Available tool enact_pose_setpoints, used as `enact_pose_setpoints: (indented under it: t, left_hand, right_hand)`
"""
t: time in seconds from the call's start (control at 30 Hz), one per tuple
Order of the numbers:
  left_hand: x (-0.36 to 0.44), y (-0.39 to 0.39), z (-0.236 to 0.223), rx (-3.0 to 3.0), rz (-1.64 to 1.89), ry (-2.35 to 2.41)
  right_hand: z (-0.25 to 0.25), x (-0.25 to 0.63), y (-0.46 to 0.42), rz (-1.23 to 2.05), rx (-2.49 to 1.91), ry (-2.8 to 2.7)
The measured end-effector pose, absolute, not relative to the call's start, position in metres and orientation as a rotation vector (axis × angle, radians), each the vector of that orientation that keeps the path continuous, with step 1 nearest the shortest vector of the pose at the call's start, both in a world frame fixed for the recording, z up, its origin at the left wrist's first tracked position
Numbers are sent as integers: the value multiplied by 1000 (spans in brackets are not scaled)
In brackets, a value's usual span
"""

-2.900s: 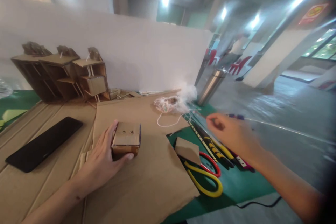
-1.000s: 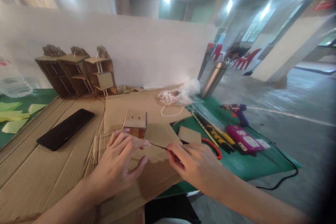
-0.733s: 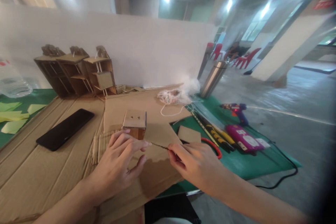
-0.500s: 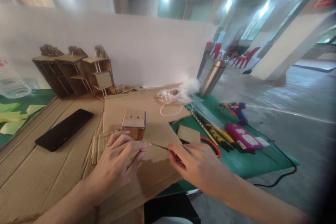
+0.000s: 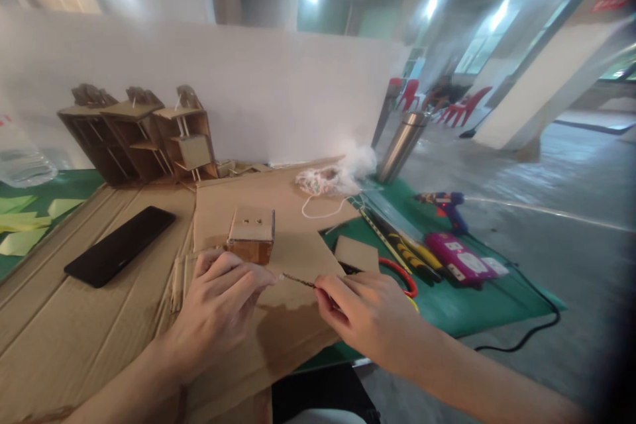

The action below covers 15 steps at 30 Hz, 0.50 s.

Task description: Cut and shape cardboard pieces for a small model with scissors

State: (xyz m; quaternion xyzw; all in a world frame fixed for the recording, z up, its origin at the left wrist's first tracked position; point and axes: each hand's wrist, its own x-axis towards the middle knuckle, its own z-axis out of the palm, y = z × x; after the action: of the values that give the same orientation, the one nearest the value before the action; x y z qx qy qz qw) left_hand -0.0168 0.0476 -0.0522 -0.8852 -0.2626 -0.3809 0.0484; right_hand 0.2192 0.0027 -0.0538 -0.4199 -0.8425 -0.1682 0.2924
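Observation:
My right hand (image 5: 360, 305) pinches one end of a thin, dark twisted rod (image 5: 298, 279), which points left and has a small whitish bit at its tip. My left hand (image 5: 228, 295) is closed, thumb and forefinger together right at that tip; whatever lies between its fingers is too small to make out. Just beyond my left fingers sits a small cardboard box (image 5: 252, 225) with two little knobs or holes on top. Both hands are over a cardboard sheet (image 5: 293, 212).
Cardboard shelf models (image 5: 144, 139) stand at the back left, behind a black phone (image 5: 120, 245). On the right lie red-handled scissors (image 5: 405, 275), a yellow-black cutter (image 5: 410, 255), a purple power strip (image 5: 457, 258) and a glue gun (image 5: 450, 205). A steel flask (image 5: 401, 149) stands behind, near white string (image 5: 318, 212).
Both hands keep nearly the same pose. My left fingers have come slightly closer to the rod's whitish tip, and the view has shifted a little.

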Motion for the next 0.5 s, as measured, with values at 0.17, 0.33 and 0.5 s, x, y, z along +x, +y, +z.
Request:
enact_pose_setpoints:
  t: [0.17,0.33,0.5]
  left_hand:
    - [-16,50,-51,-2677,-1132,-843]
    - [-18,47,-51,-2744,-1095,-864]
    - [-15,42,-48,-2717,-986,-910]
  right_hand:
    - [-52,217,2,-410,-1109,-2251]
    - [-54,216,3,-359,-1128,-2261]
    - [-56,214,2,-311,-1117,-2265]
